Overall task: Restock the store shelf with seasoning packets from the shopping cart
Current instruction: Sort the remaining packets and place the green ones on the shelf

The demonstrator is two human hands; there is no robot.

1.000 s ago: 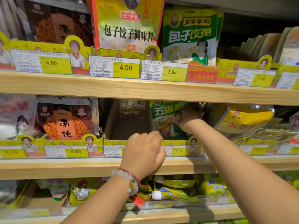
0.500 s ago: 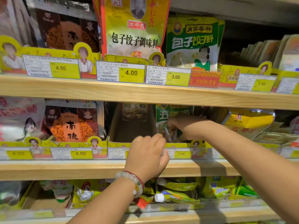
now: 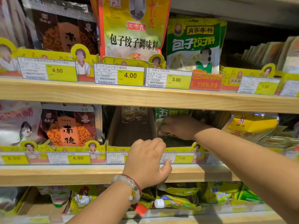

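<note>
Fingers of the right hand (image 3: 181, 127) curled around a green seasoning packet (image 3: 171, 113), upright inside the middle shelf (image 3: 97, 173). Left hand (image 3: 146, 160), knuckles bent, gripping the front lip of a cardboard display box (image 3: 129, 136) beside it, bead bracelet (image 3: 129, 185) at the wrist.

Your left hand (image 3: 146, 160) rests at the front edge of the middle shelf (image 3: 64, 174), fingers curled over the lip of the cardboard tray (image 3: 134, 133). Your right hand (image 3: 179, 127) reaches deeper, right of that tray, gripping the seasoning packet (image 3: 171, 113) standing in the adjoining compartment. One packet (image 3: 134, 116) stands at the tray's back. The price tag strip (image 3: 77, 158) runs along the shelf front, left of your left hand.
</note>
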